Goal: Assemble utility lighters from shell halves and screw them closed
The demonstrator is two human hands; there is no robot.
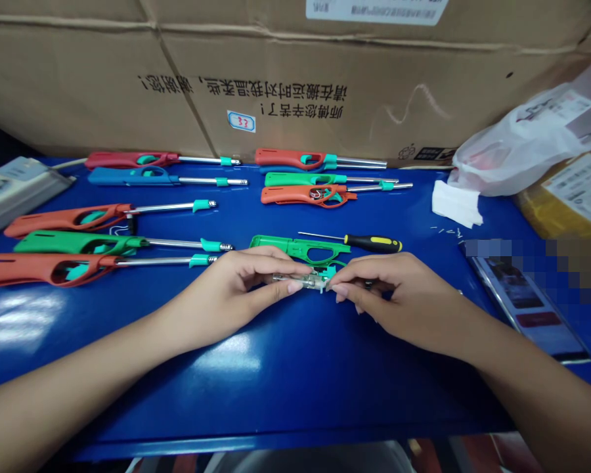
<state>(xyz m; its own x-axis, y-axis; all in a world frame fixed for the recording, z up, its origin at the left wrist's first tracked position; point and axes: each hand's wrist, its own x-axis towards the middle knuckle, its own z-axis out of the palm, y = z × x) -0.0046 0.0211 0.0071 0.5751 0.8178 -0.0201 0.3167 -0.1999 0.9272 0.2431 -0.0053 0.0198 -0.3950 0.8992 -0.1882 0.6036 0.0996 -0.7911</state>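
- At 9 to 10 o'clock from the clear part, an orange lighter [54, 269], a green lighter [73, 244] and a red-orange lighter [64, 220] lie on the blue table [276, 381], nozzles toward 3.
- Farther off, at 10 o'clock, lie a red lighter [128, 159] and a blue lighter [131, 177].
- The left grip [226, 289] sits at 9 o'clock, thumb and fingers closed on the clear part, its palm side facing 3.
- A green casing half [280, 246] lies between 11 and 12, just beyond the left fingers.
- More lighters [295, 193] are grouped at 12, well apart from both hands.
- The clear part [309, 282] is between the hands, raised in the left fingertips; its 9 o'clock end is partly covered.
- A screwdriver [374, 244] lies at 2, shaft pointing to 9.
- The right grip [404, 295] is at 3, its thumb and forefinger nearly together at the clear part's end; I cannot tell whether they pinch it.
- A white tissue [456, 202] and plastic bag [517, 148] are at 2, a phone [532, 309] at 3.
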